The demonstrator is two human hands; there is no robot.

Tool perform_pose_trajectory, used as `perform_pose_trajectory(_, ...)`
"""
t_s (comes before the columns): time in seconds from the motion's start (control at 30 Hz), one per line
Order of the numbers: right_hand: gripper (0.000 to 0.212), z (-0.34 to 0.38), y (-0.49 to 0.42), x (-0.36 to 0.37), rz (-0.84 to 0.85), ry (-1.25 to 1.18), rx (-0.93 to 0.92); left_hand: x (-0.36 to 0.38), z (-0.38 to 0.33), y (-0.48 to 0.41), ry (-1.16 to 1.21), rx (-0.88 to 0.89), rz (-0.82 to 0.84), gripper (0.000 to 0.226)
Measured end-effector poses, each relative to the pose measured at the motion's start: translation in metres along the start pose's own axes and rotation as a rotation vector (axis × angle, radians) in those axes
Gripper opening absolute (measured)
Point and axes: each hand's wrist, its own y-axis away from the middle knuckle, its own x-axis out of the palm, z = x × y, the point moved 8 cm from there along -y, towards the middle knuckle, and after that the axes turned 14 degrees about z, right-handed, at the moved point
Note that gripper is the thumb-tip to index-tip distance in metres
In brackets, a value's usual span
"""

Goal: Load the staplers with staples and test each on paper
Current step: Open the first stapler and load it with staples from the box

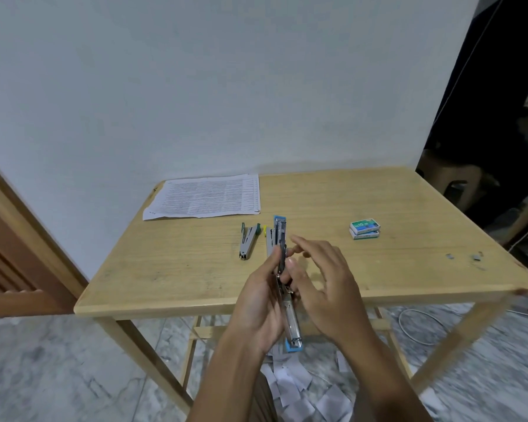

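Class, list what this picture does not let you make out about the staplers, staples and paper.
- Head view: staples inside the blue stapler, too small, partly covered by the left hand.
- Head view: yellow stapler, mostly behind the blue one.
- Head view: whether the right hand pinches staples, too small.
- Head view: print on the paper, too small.

Wooden table point(409, 269), printed papers point(205, 194) at far left; green stapler point(248, 239), staple boxes point(364, 229) (two, stacked); loose staples point(476, 256) near right edge
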Motion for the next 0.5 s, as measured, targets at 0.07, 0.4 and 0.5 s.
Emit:
perform_pose_trajectory(0.07, 0.049, -0.002, -0.005, 0.006, 0.050, 0.062, 0.039, 0.001, 0.002, 0.000, -0.041, 0.001, 0.005, 0.026)
perform_pose_trajectory(0.4, 0.038, -0.019, -0.007, 0.030, 0.063, -0.521, 0.219, -0.012, 0.000, -0.001, -0.144, 0.027, -0.072, 0.039)
perform_pose_trajectory(0.5, 0.051, -0.021, -0.002, 0.031, 0.069, -0.432, 0.215, -0.014, 0.003, -0.003, -0.102, 0.014, -0.055, 0.035)
